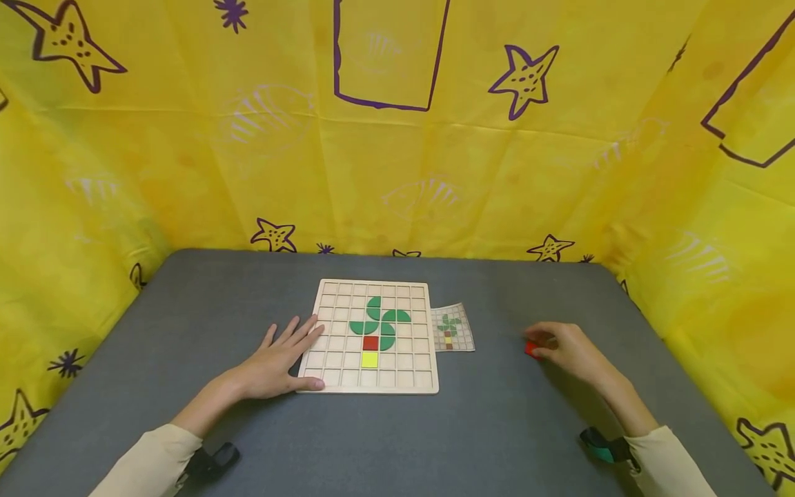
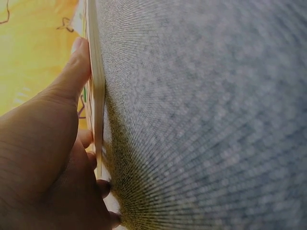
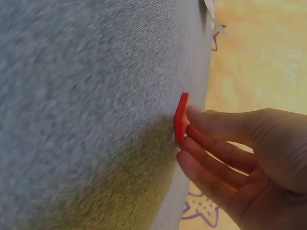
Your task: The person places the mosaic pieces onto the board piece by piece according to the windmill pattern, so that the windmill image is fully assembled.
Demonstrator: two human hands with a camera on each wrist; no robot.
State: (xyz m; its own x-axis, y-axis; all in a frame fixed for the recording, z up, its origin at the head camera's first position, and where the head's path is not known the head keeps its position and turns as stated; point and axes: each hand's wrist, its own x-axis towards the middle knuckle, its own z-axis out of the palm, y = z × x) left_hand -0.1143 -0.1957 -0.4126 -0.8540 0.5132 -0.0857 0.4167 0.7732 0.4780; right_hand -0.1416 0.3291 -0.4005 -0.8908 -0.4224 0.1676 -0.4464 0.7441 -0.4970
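A square wooden grid board (image 1: 348,378) lies on the dark grey table. Green quarter-round tiles (image 1: 388,342) form a pinwheel on it, with a red square tile (image 1: 370,343) below and a yellow square tile (image 1: 369,359) under that. My left hand (image 1: 276,362) rests spread on the board's left edge, thumb at the near corner; the left wrist view shows the thumb (image 2: 72,72) along the board's side. Off to the right, my right hand (image 1: 568,351) pinches a red tile (image 3: 181,117) between thumb and fingers, close over the table.
A paper pattern card (image 1: 461,339) with a small pinwheel picture lies against the board's right side. Yellow printed cloth (image 1: 385,166) surrounds the back and sides of the grey table (image 1: 491,428). Dark straps (image 1: 599,445) sit at both wrists.
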